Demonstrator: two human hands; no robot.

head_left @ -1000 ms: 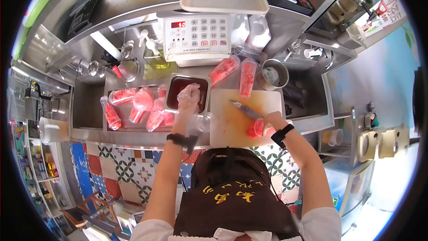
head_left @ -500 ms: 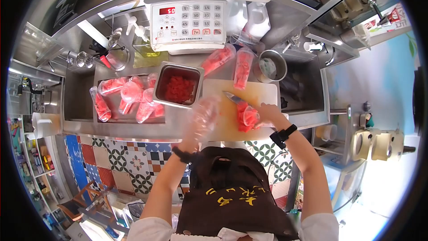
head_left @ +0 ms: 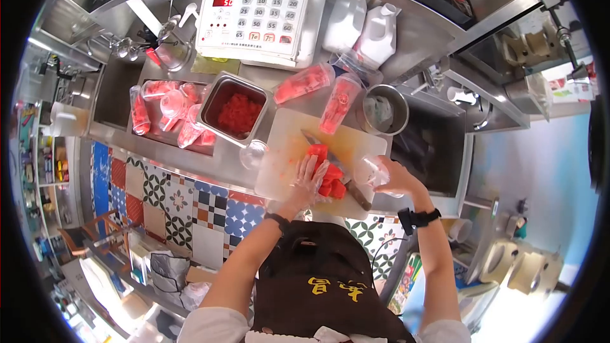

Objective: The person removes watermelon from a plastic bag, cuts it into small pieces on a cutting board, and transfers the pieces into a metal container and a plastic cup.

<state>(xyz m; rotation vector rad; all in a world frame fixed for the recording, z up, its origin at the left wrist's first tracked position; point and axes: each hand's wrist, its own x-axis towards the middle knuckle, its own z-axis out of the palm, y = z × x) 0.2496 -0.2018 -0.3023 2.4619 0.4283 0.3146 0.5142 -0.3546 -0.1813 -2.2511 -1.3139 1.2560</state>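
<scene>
My left hand (head_left: pixel 307 179), in a clear plastic glove, lies with its fingers spread on a pile of red fruit pieces (head_left: pixel 330 181) on the pale cutting board (head_left: pixel 283 159). My right hand (head_left: pixel 394 181) grips a clear plastic cup (head_left: pixel 372 171) that is tipped on its side at the right of the pile. A knife (head_left: pixel 359 198) lies slantwise on the board, partly hidden under the fruit and my hands. To the left of the board stands a steel pan (head_left: pixel 216 92) of chopped red fruit.
Two filled cups (head_left: pixel 304 84) (head_left: pixel 335 105) lie behind the board, and an empty cup (head_left: pixel 253 153) at its left. A tray of filled cups (head_left: pixel 166 109) is at far left. A steel pot (head_left: pixel 381 111), a sink (head_left: pixel 432 146), jugs (head_left: pixel 375 25) and a keypad timer (head_left: pixel 251 19) stand around.
My left hand has left the steel pan and come onto the board. The red fruit from the cup in my right hand now lies piled on the board, and the cup looks empty.
</scene>
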